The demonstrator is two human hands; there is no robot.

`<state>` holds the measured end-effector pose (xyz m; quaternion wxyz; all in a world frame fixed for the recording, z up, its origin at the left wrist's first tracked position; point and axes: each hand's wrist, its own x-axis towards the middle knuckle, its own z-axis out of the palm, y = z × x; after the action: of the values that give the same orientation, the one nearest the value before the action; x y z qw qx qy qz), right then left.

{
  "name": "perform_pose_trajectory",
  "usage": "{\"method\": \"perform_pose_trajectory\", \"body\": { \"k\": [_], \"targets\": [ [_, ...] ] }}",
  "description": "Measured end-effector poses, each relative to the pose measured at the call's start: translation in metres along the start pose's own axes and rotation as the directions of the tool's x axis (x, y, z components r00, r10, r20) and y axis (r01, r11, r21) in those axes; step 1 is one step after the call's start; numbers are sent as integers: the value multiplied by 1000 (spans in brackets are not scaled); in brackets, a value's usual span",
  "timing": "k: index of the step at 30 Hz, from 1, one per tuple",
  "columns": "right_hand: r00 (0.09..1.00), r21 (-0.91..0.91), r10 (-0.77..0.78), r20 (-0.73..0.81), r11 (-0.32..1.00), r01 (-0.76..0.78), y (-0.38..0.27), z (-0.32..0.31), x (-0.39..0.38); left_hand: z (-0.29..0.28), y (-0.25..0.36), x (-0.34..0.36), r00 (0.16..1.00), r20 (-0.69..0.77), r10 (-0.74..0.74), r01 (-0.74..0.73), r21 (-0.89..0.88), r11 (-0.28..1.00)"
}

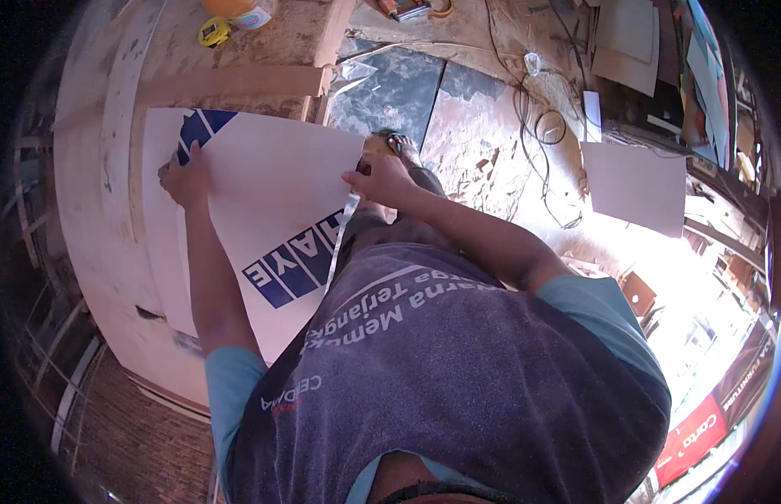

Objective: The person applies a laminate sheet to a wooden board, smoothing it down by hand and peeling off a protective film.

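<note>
A large white sheet (pixel 273 185) with blue printed blocks lies across the wooden bench top on my left. My left hand (pixel 186 176) is closed at the sheet's far left edge, its thumb on the top face beside a blue block. At the sheet's right edge my right hand (pixel 386 178) is pinched closed on the border, with the fingertips partly hidden. Below that hand a thin, shiny pale strip (pixel 344 228) runs down along the edge toward my shirt. I cannot tell whether the strip is separate from the sheet or its curled border.
A yellow tape measure (pixel 213 33) and an orange container (pixel 231 7) are at the bench's far end. Black cables (pixel 529 126) trail over the worn floor to the right. A pale panel (pixel 636 186) and stacked boards (pixel 627 42) stand at the right.
</note>
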<state>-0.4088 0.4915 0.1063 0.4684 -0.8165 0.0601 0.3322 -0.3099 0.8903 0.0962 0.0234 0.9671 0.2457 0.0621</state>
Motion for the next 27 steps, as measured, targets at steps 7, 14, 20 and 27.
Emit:
{"method": "perform_pose_trajectory", "body": {
  "k": [7,14,20,27],
  "targets": [
    [999,88,-10,36,996,7,-8,-9,8,-8,34,1,985,0,-170,170,-31,985],
    [977,105,139,161,982,-157,-28,-19,12,-6,30,-4,978,-25,-207,205,-59,977],
    [943,160,298,147,934,-320,-31,-19,18,-4,26,-4,984,-30,-178,175,-79,981],
    [976,200,202,78,956,-214,2,-1,22,-7,42,-20,972,-70,-223,207,-188,960]
  ]
}}
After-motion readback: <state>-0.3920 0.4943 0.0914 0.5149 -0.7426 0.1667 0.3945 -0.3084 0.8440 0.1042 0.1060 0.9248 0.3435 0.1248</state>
